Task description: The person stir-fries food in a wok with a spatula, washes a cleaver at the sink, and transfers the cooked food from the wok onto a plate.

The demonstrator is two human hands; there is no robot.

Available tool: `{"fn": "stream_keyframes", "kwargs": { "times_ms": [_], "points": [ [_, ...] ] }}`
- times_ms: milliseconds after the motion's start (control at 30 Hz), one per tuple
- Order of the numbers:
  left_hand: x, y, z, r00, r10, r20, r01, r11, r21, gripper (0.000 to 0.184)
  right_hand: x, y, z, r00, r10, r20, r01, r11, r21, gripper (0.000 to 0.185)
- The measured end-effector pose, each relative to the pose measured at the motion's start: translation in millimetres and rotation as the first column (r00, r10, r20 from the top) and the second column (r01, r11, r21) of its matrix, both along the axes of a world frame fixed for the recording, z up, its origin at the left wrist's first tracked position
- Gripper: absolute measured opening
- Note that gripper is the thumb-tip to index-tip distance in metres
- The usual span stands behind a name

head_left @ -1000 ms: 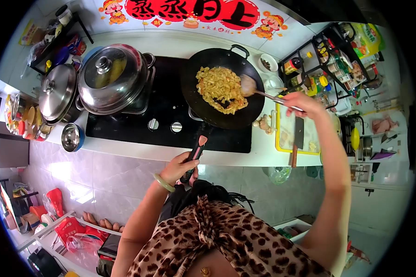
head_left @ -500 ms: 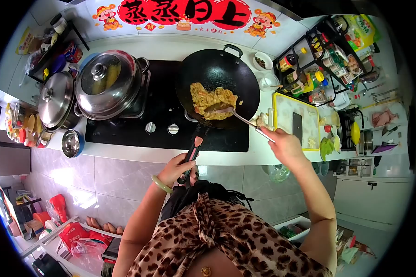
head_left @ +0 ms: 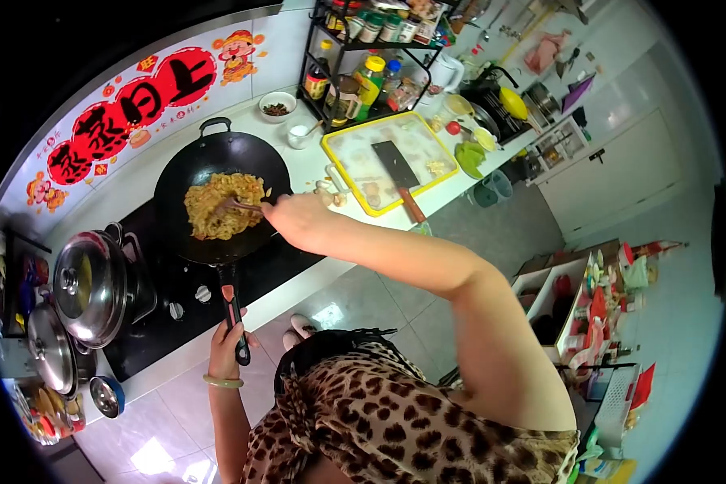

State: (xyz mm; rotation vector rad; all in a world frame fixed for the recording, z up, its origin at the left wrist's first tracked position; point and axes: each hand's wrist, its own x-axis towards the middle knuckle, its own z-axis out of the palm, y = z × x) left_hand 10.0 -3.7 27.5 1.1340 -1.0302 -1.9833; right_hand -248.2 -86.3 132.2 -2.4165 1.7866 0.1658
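Observation:
A black wok sits on the stove with a heap of yellow-brown cooked egg-like food inside. My left hand is wrapped round the wok's long black handle near its end. Over the wok's right side, my right hand grips a spatula, whose blade is in the food and partly covered by it. My right fingers hide most of the spatula's handle.
Left of the wok stand a lidded steamer pot, a second lidded pot and a small metal bowl. On the right, a cleaver lies on a yellow-rimmed cutting board, with a spice rack behind.
The camera view has turned to the right, so the stove now appears farther left and tilted. The spatula has moved farther into the food, which is more spread out. Both hands keep their holds.

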Motion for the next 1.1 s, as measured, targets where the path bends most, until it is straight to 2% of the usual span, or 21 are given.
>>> {"fn": "stream_keyframes", "kwargs": {
  "times_ms": [100, 133, 167, 267, 400, 467, 533, 567, 633, 667, 733, 767, 800, 867, 933, 1000, 1033, 1067, 1100],
  "points": [
    [2, -4, 1, 1.000, -0.014, 0.020, 0.014, 1.000, -0.027, 0.033, -6, -14, 0, 1.000, -0.009, 0.015, 0.010, 0.998, -0.056, 0.027],
    [1, -3, 1, 1.000, -0.011, 0.023, 0.011, 1.000, -0.028, 0.033, -15, -12, 2, 1.000, 0.019, -0.015, -0.020, 0.999, -0.036, 0.027],
    [1, -1, 1, 1.000, -0.008, 0.027, 0.008, 1.000, -0.028, 0.033, -18, 2, 29, 1.000, -0.014, -0.019, 0.015, 0.999, 0.048, 0.028],
    [2, 10, 6, 0.999, 0.028, 0.020, -0.028, 1.000, 0.010, 0.033, -30, 28, 54, 0.996, 0.041, -0.074, -0.033, 0.993, 0.114, 0.032],
    [2, 1, -3, 0.998, 0.054, 0.027, -0.054, 0.998, -0.012, 0.034, -9, 6, 12, 0.988, 0.096, -0.122, -0.084, 0.991, 0.103, 0.034],
    [2, 0, -2, 0.997, 0.049, 0.063, -0.049, 0.999, 0.000, 0.033, -4, -20, -7, 1.000, -0.008, 0.028, 0.008, 1.000, 0.015, 0.019],
    [4, -1, -2, 0.997, 0.019, 0.072, -0.020, 1.000, 0.015, 0.032, -25, -34, 0, 0.986, -0.030, 0.163, 0.020, 0.998, 0.062, 0.029],
    [3, -1, -1, 0.998, 0.010, 0.054, -0.011, 1.000, 0.026, 0.032, -30, -33, 33, 0.939, -0.247, 0.239, 0.174, 0.942, 0.288, 0.042],
    [0, 0, 1, 0.999, 0.025, 0.026, -0.026, 0.999, 0.027, 0.032, -71, -42, 38, 0.968, -0.096, 0.231, 0.045, 0.975, 0.219, 0.037],
    [-1, 0, 1, 1.000, 0.022, 0.021, -0.022, 0.999, 0.026, 0.031, -72, -39, 62, 0.992, 0.014, 0.129, -0.028, 0.993, 0.112, 0.035],
    [-2, 1, 0, 0.999, 0.047, -0.023, -0.046, 0.998, 0.039, 0.031, -62, -38, 94, 0.986, 0.084, -0.141, -0.067, 0.990, 0.125, 0.031],
    [-2, 1, -2, 0.998, 0.055, -0.019, -0.054, 0.998, 0.036, 0.031, -57, -39, 98, 0.959, 0.140, -0.244, -0.113, 0.986, 0.121, 0.031],
    [-2, 1, -4, 0.997, 0.070, -0.016, -0.069, 0.997, 0.037, 0.031, -51, -39, 95, 0.958, 0.155, -0.241, -0.129, 0.984, 0.121, 0.031],
    [-2, 0, -6, 0.997, 0.048, -0.053, -0.046, 0.998, 0.048, 0.031, -39, -40, 79, 0.877, 0.248, -0.412, -0.209, 0.968, 0.139, 0.034],
    [-2, 0, -6, 0.998, 0.046, -0.054, -0.043, 0.998, 0.054, 0.030, -31, -46, 49, 0.885, 0.264, -0.382, -0.232, 0.964, 0.131, 0.035],
    [-2, -1, -5, 0.998, 0.038, -0.041, -0.036, 0.998, 0.053, 0.030, -32, -59, 21, 0.968, 0.170, -0.185, -0.165, 0.985, 0.038, 0.036],
    [-2, -2, -3, 0.998, 0.047, -0.042, -0.045, 0.997, 0.055, 0.030, -42, -64, 15, 0.974, 0.219, -0.062, -0.222, 0.973, -0.058, 0.041],
    [-3, -2, -2, 0.998, 0.051, -0.037, -0.048, 0.997, 0.059, 0.030, -58, -68, 14, 0.971, 0.230, -0.062, -0.233, 0.971, -0.051, 0.041],
    [-3, -1, -2, 0.998, 0.052, -0.034, -0.050, 0.997, 0.066, 0.030, -67, -68, 26, 0.991, 0.117, 0.057, -0.121, 0.991, 0.061, 0.043]
  ]
}}
